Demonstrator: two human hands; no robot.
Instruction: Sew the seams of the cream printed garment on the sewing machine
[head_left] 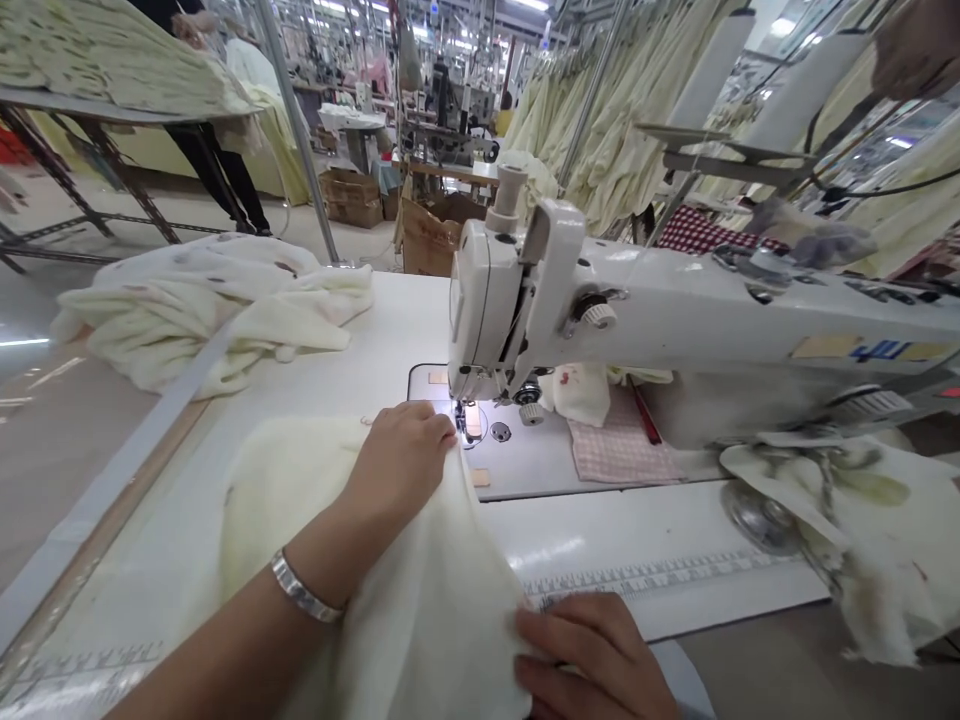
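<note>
Cream cloth [439, 590]: on sewing table [409, 310], spanning both hands
Right edge [489, 555]: slants from presser foot [460, 418] nearward to right hand [592, 650]
Left hand [401, 455]: nearer the foot, fingers closed on cloth
Right hand: pinching that edge

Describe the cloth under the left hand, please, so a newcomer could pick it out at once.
Find the white sewing machine. By its lit needle area, the left hand rests on pale cream cloth that also meets the right hand. Unlike the bunched, spotted pile at far left, it lies spread out.
</note>
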